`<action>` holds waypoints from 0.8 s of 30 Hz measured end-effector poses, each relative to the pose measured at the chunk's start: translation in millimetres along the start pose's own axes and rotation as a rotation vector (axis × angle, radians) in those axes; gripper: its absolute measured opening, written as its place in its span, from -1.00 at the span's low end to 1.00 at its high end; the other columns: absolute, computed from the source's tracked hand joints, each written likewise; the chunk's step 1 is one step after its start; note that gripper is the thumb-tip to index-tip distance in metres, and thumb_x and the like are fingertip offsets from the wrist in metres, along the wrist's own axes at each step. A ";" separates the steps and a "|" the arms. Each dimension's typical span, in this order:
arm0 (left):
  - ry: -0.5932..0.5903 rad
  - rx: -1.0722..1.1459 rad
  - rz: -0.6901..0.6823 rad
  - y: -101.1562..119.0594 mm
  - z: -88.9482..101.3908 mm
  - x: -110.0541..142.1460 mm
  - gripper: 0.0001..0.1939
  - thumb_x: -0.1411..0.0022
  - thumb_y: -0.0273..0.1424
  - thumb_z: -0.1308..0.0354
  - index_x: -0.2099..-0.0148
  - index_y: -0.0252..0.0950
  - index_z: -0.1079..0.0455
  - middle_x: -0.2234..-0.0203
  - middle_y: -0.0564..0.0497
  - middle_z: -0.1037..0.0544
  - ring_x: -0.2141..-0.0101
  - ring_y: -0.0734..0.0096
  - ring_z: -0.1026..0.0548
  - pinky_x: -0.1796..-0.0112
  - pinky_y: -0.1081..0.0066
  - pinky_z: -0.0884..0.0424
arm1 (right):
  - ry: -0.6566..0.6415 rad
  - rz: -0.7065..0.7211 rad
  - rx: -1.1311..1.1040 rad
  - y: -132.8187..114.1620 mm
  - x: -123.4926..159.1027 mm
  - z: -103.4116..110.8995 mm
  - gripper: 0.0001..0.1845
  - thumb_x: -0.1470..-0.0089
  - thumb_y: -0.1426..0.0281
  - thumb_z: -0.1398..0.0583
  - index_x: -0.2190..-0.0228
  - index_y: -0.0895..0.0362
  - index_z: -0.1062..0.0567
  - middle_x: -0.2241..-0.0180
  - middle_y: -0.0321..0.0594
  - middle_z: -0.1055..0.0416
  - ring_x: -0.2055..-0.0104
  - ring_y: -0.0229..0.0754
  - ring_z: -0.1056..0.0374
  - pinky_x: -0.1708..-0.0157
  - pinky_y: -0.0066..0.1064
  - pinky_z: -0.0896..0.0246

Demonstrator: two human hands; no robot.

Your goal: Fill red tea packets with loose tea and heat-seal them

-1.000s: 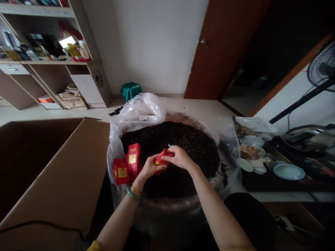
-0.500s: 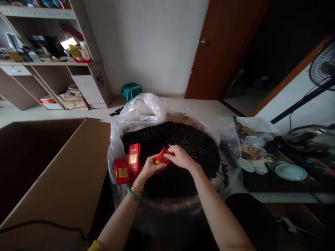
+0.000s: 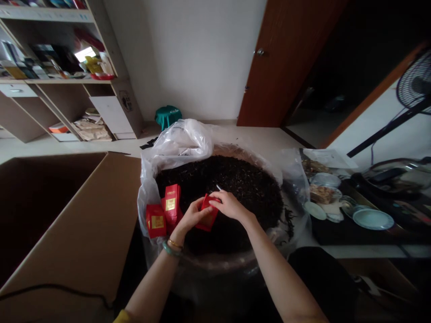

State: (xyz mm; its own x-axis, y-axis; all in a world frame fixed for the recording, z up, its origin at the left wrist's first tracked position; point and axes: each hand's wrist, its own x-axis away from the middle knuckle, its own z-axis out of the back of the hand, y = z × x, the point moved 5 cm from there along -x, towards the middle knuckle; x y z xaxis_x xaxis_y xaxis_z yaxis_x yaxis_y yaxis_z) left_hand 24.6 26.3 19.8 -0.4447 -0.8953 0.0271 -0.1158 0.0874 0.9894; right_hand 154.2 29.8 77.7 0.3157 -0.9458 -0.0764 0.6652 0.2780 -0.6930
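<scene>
Both hands are on a small red packet above a heap of dark, dry leaves that look like tea. My left hand is closed round the packet's left side. With its fingers pinched, my right hand grips the upper edge. A thin whitish tip shows just beyond my right fingers; I cannot make out what it belongs to. Left of my hands, more red packets with gold labels rest in a stack, and another red packet lies beside them.
Clear plastic sheeting lines the round container of leaves. A large open cardboard box stands at the left. To the right, a low table holds lids and tubs. Behind are a green-covered stool, a door and a fan.
The packet has turned more upright and hangs slightly lower between my hands. My right hand has shifted a little down and left along its edge.
</scene>
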 end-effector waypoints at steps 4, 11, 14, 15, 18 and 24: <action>0.024 -0.025 -0.025 0.7 1.4 -1.6 -0.42 0.07 -0.19 -0.37 0.04 -0.39 -0.39 0.20 -0.10 -0.55 0.23 0.27 -0.49 0.20 0.38 -0.39 | 0.005 -0.026 0.034 -1.5 0.4 -1.5 -0.86 -0.02 0.40 -0.25 0.31 0.11 -0.58 0.42 -0.23 -0.41 0.38 -0.22 -0.33 0.29 -0.39 -0.21; -0.039 -0.093 0.089 -11.3 -1.1 -2.9 -0.36 0.20 -0.25 -0.43 0.08 -0.44 -0.34 0.44 0.01 -0.51 0.51 0.47 -0.44 0.44 0.44 -0.40 | 0.137 -0.032 -0.182 13.5 -3.4 7.5 -0.65 -0.20 0.33 0.00 0.32 0.16 -0.57 0.35 -0.15 -0.53 0.28 -0.14 -0.41 0.19 -0.33 -0.25; -0.071 -0.143 0.102 -9.6 -2.8 -0.2 -0.41 0.17 -0.28 -0.41 0.10 -0.44 -0.34 0.48 0.03 -0.47 0.57 0.52 -0.40 0.52 0.49 -0.37 | 0.007 -0.051 -0.306 25.8 -3.1 13.6 -0.66 -0.12 0.39 -0.03 0.20 0.16 -0.55 0.17 -0.14 -0.53 0.14 -0.13 -0.41 0.09 -0.31 -0.24; -0.096 -0.167 0.098 -8.6 -4.2 0.7 -0.42 0.17 -0.29 -0.40 0.10 -0.44 -0.35 0.48 0.04 -0.47 0.57 0.53 -0.40 0.53 0.50 -0.36 | -0.083 -0.052 -0.334 27.6 -2.3 14.9 -0.67 -0.07 0.41 -0.07 0.18 0.16 -0.55 0.17 -0.17 -0.54 0.14 -0.13 -0.42 0.09 -0.31 -0.24; -0.177 -0.226 0.081 -7.8 -8.6 2.8 -0.42 0.17 -0.33 -0.40 0.07 -0.43 -0.37 0.44 0.02 -0.49 0.55 0.53 -0.41 0.53 0.53 -0.35 | -0.369 -0.027 -0.330 23.8 2.2 16.9 -0.67 0.06 0.42 -0.17 0.20 0.14 -0.57 0.30 -0.30 -0.56 0.28 -0.16 -0.42 0.21 -0.38 -0.26; -0.192 -0.305 0.100 -13.8 -7.5 2.5 -0.39 0.18 -0.34 -0.40 0.05 -0.43 -0.37 0.47 0.03 -0.49 0.57 0.52 -0.41 0.57 0.56 -0.33 | -0.330 -0.062 0.131 15.7 -2.1 13.1 -0.86 0.25 0.58 -0.23 0.57 0.16 -0.57 0.67 -0.38 -0.35 0.58 -0.33 -0.19 0.54 -0.52 0.00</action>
State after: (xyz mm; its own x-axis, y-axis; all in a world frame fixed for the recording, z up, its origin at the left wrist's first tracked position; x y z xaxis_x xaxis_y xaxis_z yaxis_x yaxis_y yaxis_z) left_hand 31.8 19.6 7.3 -0.6023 -0.7880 0.1274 0.1935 0.0107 0.9810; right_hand 172.9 38.3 76.4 0.4595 -0.8622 0.2133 0.7642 0.2614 -0.5896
